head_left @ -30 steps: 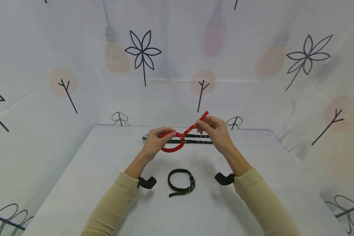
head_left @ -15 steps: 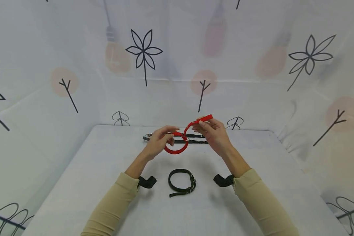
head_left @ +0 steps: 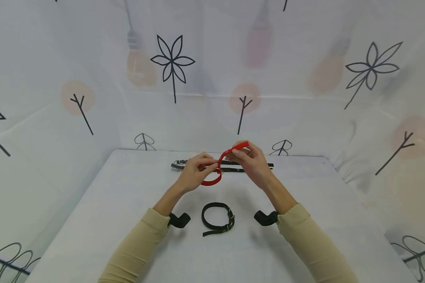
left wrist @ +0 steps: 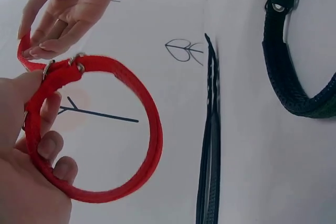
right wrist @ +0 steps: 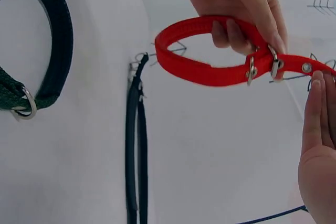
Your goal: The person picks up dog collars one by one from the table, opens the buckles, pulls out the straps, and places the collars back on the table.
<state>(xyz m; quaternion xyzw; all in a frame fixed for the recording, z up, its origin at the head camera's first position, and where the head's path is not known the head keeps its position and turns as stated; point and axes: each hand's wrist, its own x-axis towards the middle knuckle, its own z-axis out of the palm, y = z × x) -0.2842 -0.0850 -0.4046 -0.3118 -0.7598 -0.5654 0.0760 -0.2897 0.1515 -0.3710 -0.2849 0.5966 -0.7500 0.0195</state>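
A red collar [head_left: 211, 183], looped through its metal buckle, is held above the table's far part. My left hand [head_left: 194, 173] grips it at the buckle, thumb on top; in the left wrist view its fingers curl inside the loop. My right hand [head_left: 255, 165] pinches the strap's free end, which bends up and to the right. Metal eyelets and a D-ring show on the red collar [right wrist: 194, 72] in the right wrist view. A coiled dark green collar [head_left: 216, 204] lies on the table nearer to me, below both hands.
Two dark straps [head_left: 230, 170] with buckles and eyelets lie side by side at the back of the white table [head_left: 127, 220], behind the hands. A patterned white cloth [head_left: 205, 118] hangs as a wall around the table. Both wrists carry black camera mounts [head_left: 265, 218].
The strap's free end went from straight to curved, its tip lower. My left hand has shifted slightly right along the collar toward the buckle, and my right hand has come slightly left, closer to it.
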